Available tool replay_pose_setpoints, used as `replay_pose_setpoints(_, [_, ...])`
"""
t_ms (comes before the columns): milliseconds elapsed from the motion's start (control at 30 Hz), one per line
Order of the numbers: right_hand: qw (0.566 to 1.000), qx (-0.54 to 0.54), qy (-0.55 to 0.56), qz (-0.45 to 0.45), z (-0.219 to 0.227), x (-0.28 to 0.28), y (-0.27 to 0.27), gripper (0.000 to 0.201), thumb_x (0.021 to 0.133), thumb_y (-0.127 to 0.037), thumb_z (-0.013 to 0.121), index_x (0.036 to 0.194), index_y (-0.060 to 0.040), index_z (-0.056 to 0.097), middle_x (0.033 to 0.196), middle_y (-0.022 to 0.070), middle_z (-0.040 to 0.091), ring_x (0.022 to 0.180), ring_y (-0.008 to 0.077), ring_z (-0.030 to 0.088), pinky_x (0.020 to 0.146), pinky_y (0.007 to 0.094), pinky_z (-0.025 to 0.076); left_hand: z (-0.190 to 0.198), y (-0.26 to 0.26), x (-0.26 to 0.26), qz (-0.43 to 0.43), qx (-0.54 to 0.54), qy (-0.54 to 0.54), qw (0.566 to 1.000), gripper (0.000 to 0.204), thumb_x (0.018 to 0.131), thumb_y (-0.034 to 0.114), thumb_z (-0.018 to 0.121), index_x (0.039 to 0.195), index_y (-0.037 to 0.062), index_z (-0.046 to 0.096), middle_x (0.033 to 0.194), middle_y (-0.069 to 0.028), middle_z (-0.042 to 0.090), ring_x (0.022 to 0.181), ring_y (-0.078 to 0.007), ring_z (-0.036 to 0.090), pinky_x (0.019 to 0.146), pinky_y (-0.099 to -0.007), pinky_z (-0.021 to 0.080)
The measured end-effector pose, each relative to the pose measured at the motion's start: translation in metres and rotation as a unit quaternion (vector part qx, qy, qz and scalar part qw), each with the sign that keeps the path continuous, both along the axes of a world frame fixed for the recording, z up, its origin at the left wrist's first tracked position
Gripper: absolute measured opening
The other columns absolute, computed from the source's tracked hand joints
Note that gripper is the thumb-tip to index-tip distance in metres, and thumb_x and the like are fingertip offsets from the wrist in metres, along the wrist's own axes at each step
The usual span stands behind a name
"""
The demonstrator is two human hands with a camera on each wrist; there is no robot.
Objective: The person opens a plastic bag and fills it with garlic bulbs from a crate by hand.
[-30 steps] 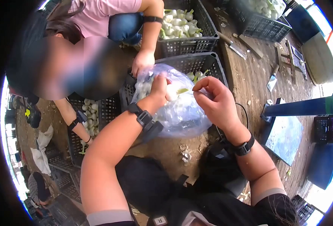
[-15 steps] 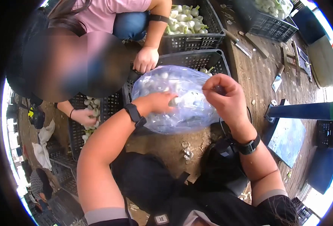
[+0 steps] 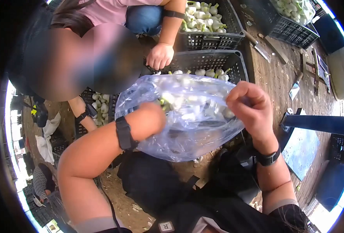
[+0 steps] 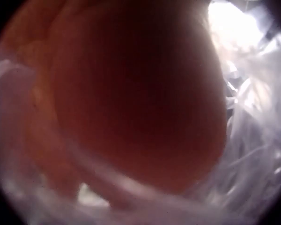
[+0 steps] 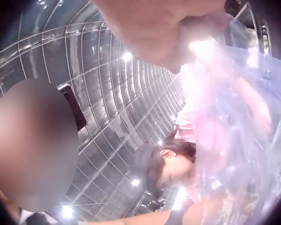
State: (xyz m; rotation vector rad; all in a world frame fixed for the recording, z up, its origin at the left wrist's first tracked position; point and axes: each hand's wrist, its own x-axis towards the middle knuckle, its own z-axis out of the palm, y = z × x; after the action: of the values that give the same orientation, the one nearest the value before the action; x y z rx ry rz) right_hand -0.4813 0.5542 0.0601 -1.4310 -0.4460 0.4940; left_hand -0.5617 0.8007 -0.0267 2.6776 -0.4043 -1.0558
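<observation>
A large clear plastic bag (image 3: 191,141) spreads between my two hands, with white garlic bulbs (image 3: 176,101) showing through it. My right hand (image 3: 255,110) pinches the bag's right edge between thumb and curled fingers. The left hand (image 3: 148,120), blurred, bends in at the bag's left side. In the left wrist view, a fold of plastic (image 4: 126,183) crosses that hand; I cannot tell whether its fingers hold the bag. Pale film hangs below the right hand in the right wrist view. Behind the bag, a black crate (image 3: 238,62) holds more garlic.
Another person's hand (image 3: 160,56) rests near the crate's far left corner. A garlic-filled crate (image 3: 207,40) stands behind it, and a smaller one is at the left. On the wooden floor to the right lie a knife (image 3: 262,51) and a broad blade (image 3: 294,91).
My left hand has lowered from over the bag's middle and drawn back left; the bag has spread wider and nearer me. My right hand has shifted right and slightly down, still pinching the edge.
</observation>
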Motion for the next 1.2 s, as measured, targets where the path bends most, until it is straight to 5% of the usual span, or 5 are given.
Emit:
replay_pose_setpoints(500, [0.974,-0.042,-0.197,0.103,0.003,-0.006,-0.002,0.019,0.066,0.008,0.054,0.076,-0.0054,0.065,0.071,0.0023,0.057,0.059,0.0125,0.05,0.052,0.025,0.036,-0.08,0.004,0.016,0.135,-0.188,0.069,0.97,0.038,0.088,0.021,0.054,0.124,0.0074,0.055,0.109,-0.0074,0.062,0.095,-0.0152,0.057,0.085,-0.0312,0.047])
replay_pose_setpoints(700, [0.985,-0.04,-0.146,0.087,-0.002,-0.003,-0.002,0.02,0.066,0.008,0.054,0.078,-0.005,0.065,0.072,0.0023,0.056,0.059,0.0116,0.049,0.052,0.025,0.037,-0.071,0.02,0.031,0.366,-0.552,0.13,0.738,0.034,0.089,0.018,0.054,0.121,0.0061,0.058,0.105,-0.0056,0.064,0.09,-0.0121,0.058,0.083,-0.0295,0.048])
replay_pose_setpoints(833, [0.979,-0.069,-0.172,0.082,-0.004,-0.001,0.0,0.021,0.066,0.008,0.054,0.078,-0.0051,0.065,0.073,0.002,0.055,0.059,0.0108,0.049,0.052,0.0245,0.037,-0.079,-0.002,0.05,0.208,-0.346,0.056,0.913,0.037,0.088,0.019,0.056,0.124,0.009,0.056,0.113,-0.0079,0.059,0.096,-0.0162,0.056,0.086,-0.0316,0.046])
replay_pose_setpoints(900, [0.985,-0.082,-0.142,0.054,-0.004,-0.001,0.0,0.02,0.066,0.007,0.054,0.078,-0.0054,0.065,0.071,0.0024,0.055,0.059,0.0116,0.049,0.053,0.0252,0.038,-0.081,-0.008,0.05,0.122,-0.263,0.035,0.956,0.039,0.088,0.019,0.056,0.126,0.0104,0.054,0.116,-0.0091,0.057,0.099,-0.0183,0.055,0.087,-0.0326,0.045])
replay_pose_setpoints(1200, [0.972,-0.109,-0.205,0.021,-0.012,0.005,0.004,0.017,0.067,0.004,0.06,0.077,-0.008,0.066,0.067,0.0043,0.054,0.057,0.0165,0.051,0.053,0.0281,0.041,-0.134,-0.018,0.063,-0.051,-0.219,-0.03,0.974,0.048,0.086,0.022,0.061,0.133,0.0168,0.049,0.134,-0.0142,0.046,0.113,-0.0276,0.05,0.093,-0.0373,0.042])
